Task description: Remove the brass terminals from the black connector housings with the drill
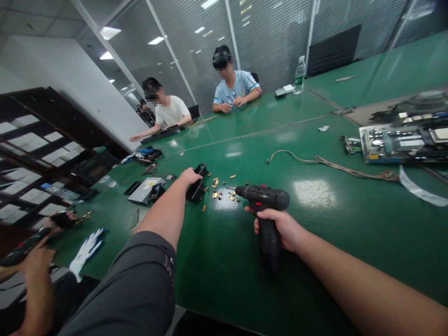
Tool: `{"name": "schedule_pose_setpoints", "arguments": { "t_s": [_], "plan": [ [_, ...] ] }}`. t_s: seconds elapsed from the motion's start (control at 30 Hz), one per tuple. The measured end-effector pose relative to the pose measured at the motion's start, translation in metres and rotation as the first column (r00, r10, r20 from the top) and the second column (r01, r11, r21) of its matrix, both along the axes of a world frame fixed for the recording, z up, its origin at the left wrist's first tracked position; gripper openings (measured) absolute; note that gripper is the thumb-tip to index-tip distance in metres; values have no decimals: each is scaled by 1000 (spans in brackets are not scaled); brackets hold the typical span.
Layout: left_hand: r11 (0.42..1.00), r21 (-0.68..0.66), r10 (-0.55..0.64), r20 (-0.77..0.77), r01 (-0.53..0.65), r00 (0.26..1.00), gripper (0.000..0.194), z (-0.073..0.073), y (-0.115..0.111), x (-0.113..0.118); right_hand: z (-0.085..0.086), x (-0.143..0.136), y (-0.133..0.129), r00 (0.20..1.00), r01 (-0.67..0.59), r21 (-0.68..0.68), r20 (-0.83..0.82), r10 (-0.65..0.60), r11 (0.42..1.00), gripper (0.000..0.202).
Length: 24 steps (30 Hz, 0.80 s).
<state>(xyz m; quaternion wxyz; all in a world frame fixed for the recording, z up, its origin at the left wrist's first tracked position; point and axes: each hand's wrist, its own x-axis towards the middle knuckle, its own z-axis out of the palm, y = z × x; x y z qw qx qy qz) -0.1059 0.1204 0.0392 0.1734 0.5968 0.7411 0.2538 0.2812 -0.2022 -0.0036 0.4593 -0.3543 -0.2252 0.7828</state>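
Note:
My right hand [276,223] is wrapped round the handle of a black cordless drill [264,198] with red accents, its bit pointing left. At the end of my outstretched left arm, my left hand [191,176] grips a black box-shaped part [196,190] at the table; its fingertips are partly hidden. Between the drill and that part lie several small brass-coloured plates [215,195] and what look like screws, scattered on the green table [217,242]. The drill bit's tip is over these pieces; whether it touches any I cannot tell.
A silver drive-like box [145,190] lies left of my left arm, near a white-and-blue glove [87,249]. Cables [325,161] and circuit boards [402,142] lie on the right. Two people sit opposite; another person's hands hold a drill [24,247] at left. A bottle [299,75] stands far back.

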Motion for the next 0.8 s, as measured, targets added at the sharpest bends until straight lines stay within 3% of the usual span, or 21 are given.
{"name": "schedule_pose_setpoints", "arguments": {
  "t_s": [0.07, 0.17, 0.27, 0.33, 0.37, 0.43, 0.5, 0.57, 0.6, 0.7, 0.8],
  "plan": [
    [999, -51, 20, 47, -17, 999, 43, 7, -2, 4, -1, -1, 1, 1000, 4, 1, -11, -4, 1000, 53],
    [999, 33, 22, 230, -31, 973, 38, 24, -17, 17, 0, -3, 2, 1000, 17, -1, -25, -17, 1000, 53],
    [998, 62, -57, 492, 31, 869, 29, 38, -53, 41, 2, -5, 3, 999, 37, -4, -36, -37, 999, 54],
    [992, 55, -121, 615, 111, 779, 25, 39, -86, 62, 3, -5, 3, 998, 50, -10, -42, -51, 999, 56],
    [988, 46, -141, 684, 150, 716, 27, 36, -104, 73, 4, -4, 3, 997, 57, -14, -42, -58, 998, 57],
    [981, -19, -73, 883, 191, 463, 31, 25, -136, 98, 4, -2, 2, 997, 72, -24, -39, -73, 997, 57],
    [977, -80, 13, 947, 198, 320, 43, 9, -160, 123, 4, 1, 1, 996, 86, -30, -32, -87, 996, 56],
    [968, -166, 121, 966, 190, 230, 66, -8, -172, 144, 5, 4, 1, 995, 99, -33, -22, -100, 995, 55],
    [966, -183, 149, 971, 184, 186, 67, -16, -174, 152, 5, 6, 0, 994, 104, -34, -17, -105, 994, 56],
    [970, -207, 195, 975, 127, 104, 40, -34, -172, 164, 5, 10, -1, 992, 126, -35, -8, -127, 991, 57],
    [979, -175, 166, 982, 108, 89, 20, -45, -167, 161, 6, 12, -2, 986, 164, -32, -3, -164, 986, 60]
  ]
}}
